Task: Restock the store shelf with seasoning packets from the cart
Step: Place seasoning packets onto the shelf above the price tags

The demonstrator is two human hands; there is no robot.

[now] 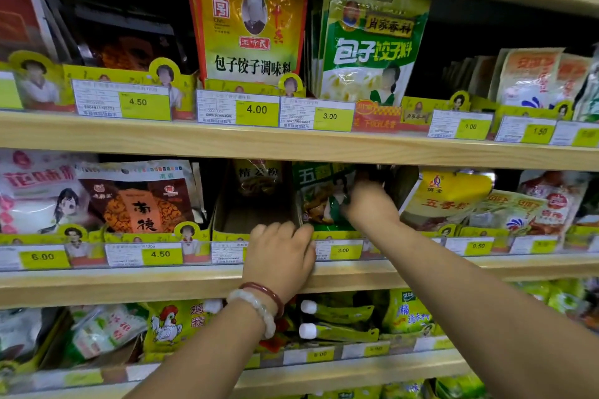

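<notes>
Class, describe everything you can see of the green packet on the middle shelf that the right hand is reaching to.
The green packet looks like glossy plastic, printed with white characters, a figure in green and brownish food. It stands roughly upright in its slot above the 3.00 price tag. The right hand covers its right edge; the left hand rests at the shelf rail below its left corner.
</notes>
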